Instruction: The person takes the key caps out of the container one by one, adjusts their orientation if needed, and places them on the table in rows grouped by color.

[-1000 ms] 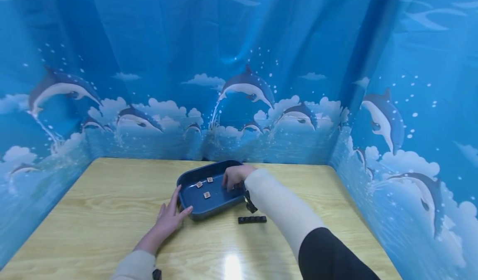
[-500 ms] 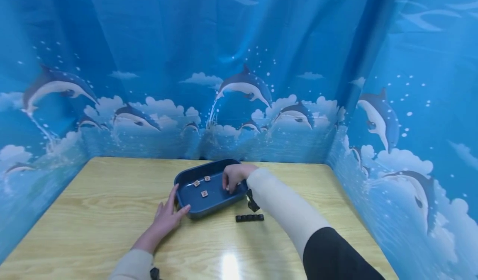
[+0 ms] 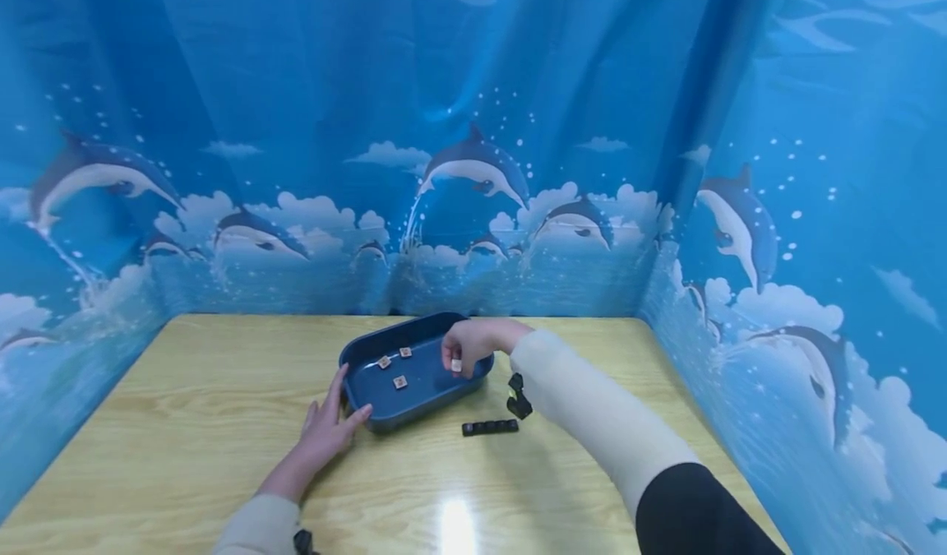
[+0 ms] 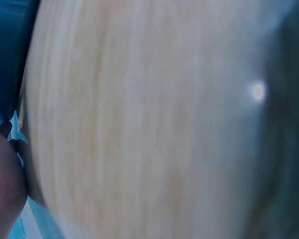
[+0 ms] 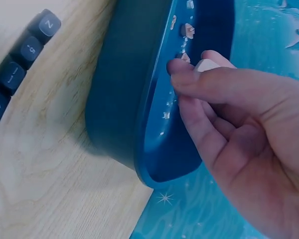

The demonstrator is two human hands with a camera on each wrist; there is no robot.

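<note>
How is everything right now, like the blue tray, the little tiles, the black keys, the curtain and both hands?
Blue tray: upright, open on top
Three small tiles: lying apart in the tray
Another tile: pinched
Right hand: pinching that tile
Left hand: fingers spread, at the tray's end
Black keys: in a row, markings showing
Curtain: hanging, creased

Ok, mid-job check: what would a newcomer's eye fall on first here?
Probably the bright blue dolphin curtain behind the table. Next, the dark blue tray near the table's far edge, with the left hand at its left end and the right hand pinching a small pale piece over its right part. Then the row of black keycaps on the table in front of the tray.
</note>
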